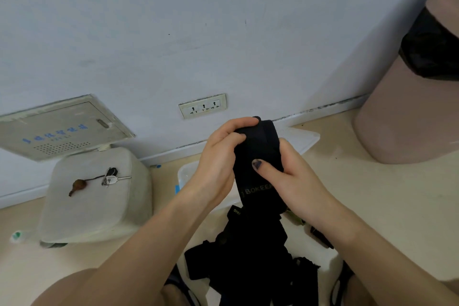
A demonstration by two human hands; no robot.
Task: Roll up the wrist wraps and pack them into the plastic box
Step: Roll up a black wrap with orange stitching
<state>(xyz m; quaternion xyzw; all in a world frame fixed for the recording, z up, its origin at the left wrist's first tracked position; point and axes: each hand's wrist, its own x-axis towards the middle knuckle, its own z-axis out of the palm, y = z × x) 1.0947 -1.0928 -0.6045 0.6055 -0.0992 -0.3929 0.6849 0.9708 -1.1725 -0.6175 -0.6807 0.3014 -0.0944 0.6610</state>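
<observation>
both hands are raised in front of the pale blue-grey wall [198,32], working on a black fabric wrist wrap [258,154] with "bokeer" lettering on the hanging strip. the left hand [221,156] has its fingers curled over the top of the wrap, pinching the upper edge. the right hand [293,176] clasps it from the other side, thumb with a dark painted nail pressed flat on the front. so each hand is clamped on the wrap, the two close together with the fabric between them.

the loose tail drops into a heap of more black wraps [250,263] lying below the wrists. beneath and behind the hands sits the clear plastic box [186,174], only its pale rim and a blue tag showing to the left of the left wrist; its translucent lid [303,139] appears to lie just beyond, near the skirting.

to the left stands a white plastic stool [99,206] with a bunch of keys [109,177] and a brown charm on top. a white triple wall socket [203,106] is set low in the wall, and a pinkish round bin [407,112] with a black liner stands at the right.
</observation>
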